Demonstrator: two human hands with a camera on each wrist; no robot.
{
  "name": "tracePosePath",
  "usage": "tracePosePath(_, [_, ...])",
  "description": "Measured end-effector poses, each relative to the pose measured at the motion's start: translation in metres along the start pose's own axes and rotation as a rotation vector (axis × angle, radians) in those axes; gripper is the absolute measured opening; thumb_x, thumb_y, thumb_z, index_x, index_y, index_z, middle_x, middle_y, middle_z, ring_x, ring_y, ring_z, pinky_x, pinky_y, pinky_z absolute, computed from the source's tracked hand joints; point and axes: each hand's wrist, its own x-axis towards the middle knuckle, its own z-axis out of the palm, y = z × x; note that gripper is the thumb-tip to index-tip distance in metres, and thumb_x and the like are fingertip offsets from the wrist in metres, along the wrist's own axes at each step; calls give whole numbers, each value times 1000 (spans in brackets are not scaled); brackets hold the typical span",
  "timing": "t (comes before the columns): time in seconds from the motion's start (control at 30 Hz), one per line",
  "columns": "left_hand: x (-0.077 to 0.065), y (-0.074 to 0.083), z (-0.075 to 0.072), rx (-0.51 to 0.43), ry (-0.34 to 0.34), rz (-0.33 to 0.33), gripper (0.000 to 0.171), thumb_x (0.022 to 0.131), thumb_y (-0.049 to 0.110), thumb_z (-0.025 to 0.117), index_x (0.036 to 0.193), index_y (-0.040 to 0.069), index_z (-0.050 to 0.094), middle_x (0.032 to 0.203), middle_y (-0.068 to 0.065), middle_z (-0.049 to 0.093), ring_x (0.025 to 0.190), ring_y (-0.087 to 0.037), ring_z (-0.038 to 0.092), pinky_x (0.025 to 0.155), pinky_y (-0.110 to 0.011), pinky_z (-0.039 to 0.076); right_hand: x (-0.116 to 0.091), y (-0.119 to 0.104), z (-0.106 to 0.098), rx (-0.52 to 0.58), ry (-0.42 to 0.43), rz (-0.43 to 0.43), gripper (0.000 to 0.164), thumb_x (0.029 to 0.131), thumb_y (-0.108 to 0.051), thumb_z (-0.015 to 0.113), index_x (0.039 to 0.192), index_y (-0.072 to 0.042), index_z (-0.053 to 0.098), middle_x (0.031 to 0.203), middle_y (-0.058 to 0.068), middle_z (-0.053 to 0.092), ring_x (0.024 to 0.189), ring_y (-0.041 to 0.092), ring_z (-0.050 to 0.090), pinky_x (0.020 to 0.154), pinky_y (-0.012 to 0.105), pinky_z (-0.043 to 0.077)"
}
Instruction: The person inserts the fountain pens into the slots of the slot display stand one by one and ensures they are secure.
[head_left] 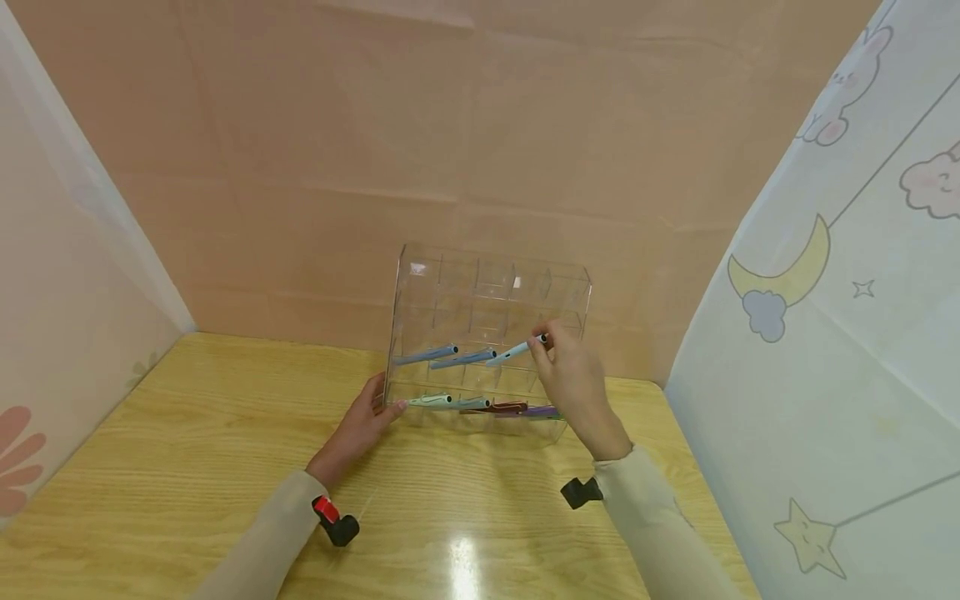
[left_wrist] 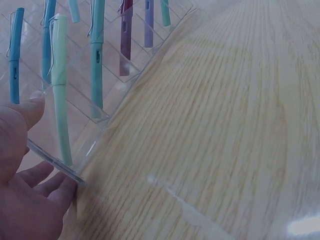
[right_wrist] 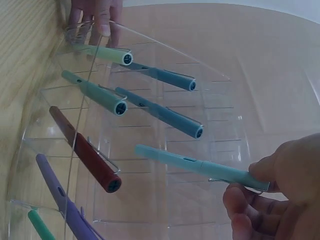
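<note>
A clear pen rack point(head_left: 397, 308) with rows of compartments stands on the table, its back to the covered wall. My left hand point(head_left: 363, 425) grips its lower left side, thumb in front and other fingers around the edge. Between right thumb and fingers, my right hand point(head_left: 581, 375) pinches the cap end of a light blue pen point(right_wrist: 192, 164). That pen's far end points into the rack; whether it touches is unclear. Two blue pens point(head_left: 465, 359) lie to its left in the same row. Below are a pale green pen point(left_wrist: 60, 90), a teal pen point(right_wrist: 102, 96), a dark red pen point(right_wrist: 85, 150) and a purple pen point(right_wrist: 62, 197).
A green pen point(right_wrist: 40, 225) sits at the right end of the bottom row, partly cut off. The wood-grain table point(head_left: 225, 417) extends in front and to both sides. Patterned sheets point(head_left: 847, 400) hang at left and right, and a pinkish-brown sheet point(head_left: 315, 167) behind.
</note>
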Motion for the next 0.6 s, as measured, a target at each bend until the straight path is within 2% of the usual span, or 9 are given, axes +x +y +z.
tracePosePath(0.27, [0, -1, -1, 8, 1, 1, 80, 112, 34, 57, 171, 8, 10, 178, -25, 16, 164, -50, 20, 132, -64, 25, 2, 5, 17, -77, 5, -85, 20, 108, -19, 64, 118, -1, 64, 96, 17, 80, 39, 6, 34, 39, 16, 24])
tracePosePath(0.6, [3, -2, 1, 6, 10, 4, 79, 113, 32, 56, 171, 7, 9, 177, -25, 17, 164, -50, 21, 132, -64, 26, 2, 3, 29, -92, -19, -37, 21, 106, -18, 68, 119, -3, 65, 96, 15, 79, 44, 10, 36, 41, 19, 27])
